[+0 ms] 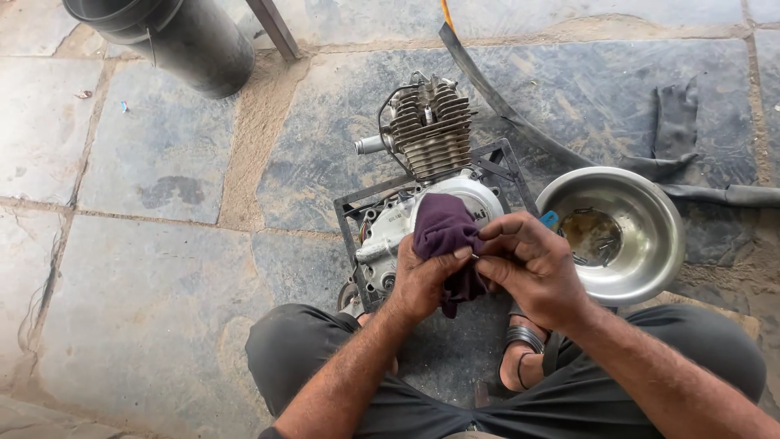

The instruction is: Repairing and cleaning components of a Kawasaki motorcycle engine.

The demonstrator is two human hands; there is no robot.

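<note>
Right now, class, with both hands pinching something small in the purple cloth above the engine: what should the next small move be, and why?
Probably keep rubbing the small part in the purple cloth, then drop it into the steel bowl. The left hand bunches the cloth, the right hand pinches at its fold, and the bowl beside the engine already holds small parts in dirty liquid.

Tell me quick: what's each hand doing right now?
Left hand: closed on the purple cloth.
Right hand: fingers pinched at the cloth; anything between them cannot be told.

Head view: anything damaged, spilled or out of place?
Mostly normal. A cut rubber strip sprawls across the stone floor behind the engine, and the steel bowl holds murky liquid with small parts. No spill visible.
</note>
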